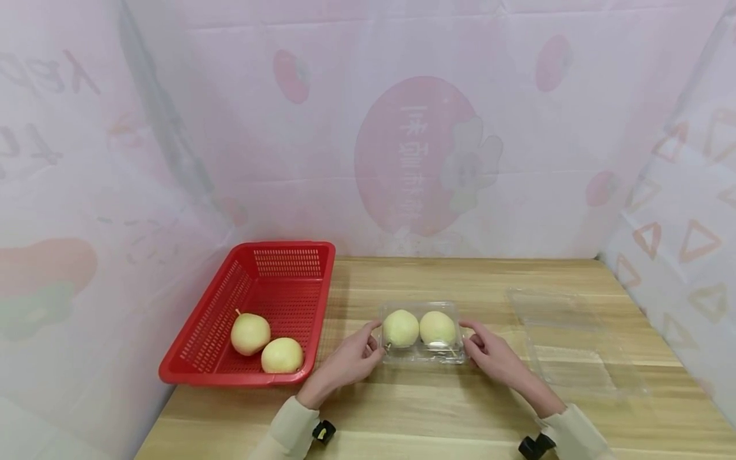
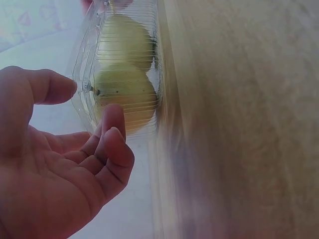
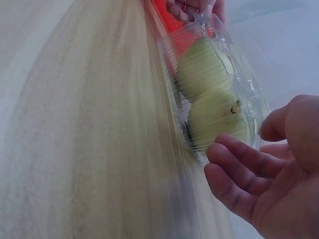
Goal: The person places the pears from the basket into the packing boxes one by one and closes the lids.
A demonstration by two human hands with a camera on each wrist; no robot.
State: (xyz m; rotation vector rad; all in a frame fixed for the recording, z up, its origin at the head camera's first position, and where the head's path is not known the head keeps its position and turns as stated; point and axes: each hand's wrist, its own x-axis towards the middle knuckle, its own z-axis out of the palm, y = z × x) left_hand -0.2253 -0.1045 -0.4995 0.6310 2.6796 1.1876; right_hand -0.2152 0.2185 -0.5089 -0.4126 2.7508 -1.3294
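Observation:
A clear plastic clamshell box (image 1: 402,360) sits on the table in the middle of the head view, its lid over two pale yellow pears (image 1: 400,327). At its left end, my left hand (image 1: 349,361) holds it, thumb by the rim and fingers curled at the side wall. My right hand (image 1: 499,359) holds the opposite end in the same way. In the left wrist view, the ribbed wall of the box shows close to the left fingertips (image 2: 115,119). The right wrist view shows a pear stem (image 3: 236,106) through the plastic.
To the left stands a red plastic basket (image 1: 324,306) with two more pears (image 1: 250,333) inside. Another clear plastic container (image 1: 569,354) lies on the wooden table (image 1: 368,421) to the right. Printed white cloth (image 1: 322,160) hangs behind and along both sides.

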